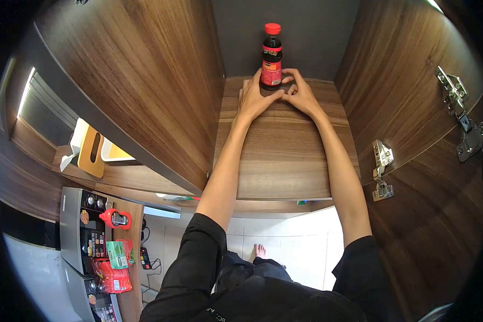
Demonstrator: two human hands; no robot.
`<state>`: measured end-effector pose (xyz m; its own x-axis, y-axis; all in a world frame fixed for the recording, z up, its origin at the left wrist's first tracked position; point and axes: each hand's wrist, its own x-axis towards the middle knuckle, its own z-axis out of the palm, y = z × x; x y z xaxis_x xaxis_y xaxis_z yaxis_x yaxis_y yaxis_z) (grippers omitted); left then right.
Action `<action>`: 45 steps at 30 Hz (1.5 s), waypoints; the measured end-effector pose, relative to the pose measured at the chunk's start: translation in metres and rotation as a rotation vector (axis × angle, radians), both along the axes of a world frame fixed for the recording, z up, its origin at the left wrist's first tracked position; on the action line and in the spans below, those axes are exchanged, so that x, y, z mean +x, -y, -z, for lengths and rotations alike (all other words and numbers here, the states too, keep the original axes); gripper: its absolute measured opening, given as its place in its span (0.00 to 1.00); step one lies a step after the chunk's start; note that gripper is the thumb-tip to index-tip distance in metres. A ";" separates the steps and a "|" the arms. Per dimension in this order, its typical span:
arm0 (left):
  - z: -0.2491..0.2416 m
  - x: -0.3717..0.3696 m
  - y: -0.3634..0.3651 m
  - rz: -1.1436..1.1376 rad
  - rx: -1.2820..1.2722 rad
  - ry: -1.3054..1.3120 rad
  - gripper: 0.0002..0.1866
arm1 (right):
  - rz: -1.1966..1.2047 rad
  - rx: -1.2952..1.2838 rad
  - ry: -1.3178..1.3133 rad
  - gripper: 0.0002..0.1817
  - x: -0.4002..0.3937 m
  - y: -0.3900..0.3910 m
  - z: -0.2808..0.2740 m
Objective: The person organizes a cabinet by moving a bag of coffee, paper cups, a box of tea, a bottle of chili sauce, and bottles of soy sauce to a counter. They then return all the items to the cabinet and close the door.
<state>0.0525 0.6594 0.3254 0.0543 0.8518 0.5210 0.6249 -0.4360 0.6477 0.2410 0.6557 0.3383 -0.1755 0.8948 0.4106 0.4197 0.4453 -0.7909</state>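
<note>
Bottle (271,67) of dark contents, with a red cap (272,29) and a red-and-pink label (271,72), is seen upright on the wooden shelf (284,145) of a cabinet, at its far end, just before the dark back panel (306,37). Its long axis is held vertical, with the cap pointed up and the base set down toward the shelf; no clear lean is shown. The printed face of the label is turned toward the camera, with a barcode low on it. The lower part of the bottle is flanked by two hands. Its left side is bordered by the left hand (255,100), whose index finger is laid up along the label, and its right side by the right hand (300,95), whose fingers are curved in toward the label. The thumbs are brought close to each other in front of the base, so that the base is loosely framed; whether the bottle is clamped or only lightly touched cannot be told. Farther out, the shelf is enclosed by wood-grained side walls. At the right, two metal hinges (382,155) (456,96) are mounted by a dark wooden door (429,214). At the left, beyond the side wall, a yellow board (92,152) with a slot is placed beside a white tray (114,151). Lower left, a red bottle-shaped container (116,219) and a green packet (118,254) are seen on a wooden surface (127,268).
</note>
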 end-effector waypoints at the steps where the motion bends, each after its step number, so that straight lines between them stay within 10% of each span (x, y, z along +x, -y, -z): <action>1: 0.001 0.000 -0.002 0.027 0.028 -0.005 0.51 | 0.000 0.043 0.042 0.39 0.001 -0.004 0.004; 8: -0.021 0.000 0.009 0.135 -0.220 0.476 0.36 | 0.078 -0.002 0.067 0.41 -0.008 0.005 -0.006; 16: -0.021 0.033 0.021 0.344 0.092 0.515 0.33 | -0.105 0.098 0.165 0.36 -0.012 0.004 -0.002; 20: -0.033 0.024 0.028 0.011 0.410 0.182 0.28 | -0.226 -0.074 0.088 0.36 -0.015 0.016 -0.015; 23: -0.045 0.031 0.032 0.252 0.463 0.575 0.26 | -0.285 -0.040 0.046 0.36 -0.019 0.019 -0.014; 45: -0.042 0.001 0.041 0.500 0.033 0.925 0.07 | -0.230 -0.024 0.098 0.31 -0.037 0.024 -0.005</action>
<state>0.0537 0.6180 0.3674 -0.0355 0.8269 0.5612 -0.3632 -0.5338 0.7636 0.2036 0.6319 0.3433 -0.4139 0.8360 0.3603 0.3850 0.5194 -0.7629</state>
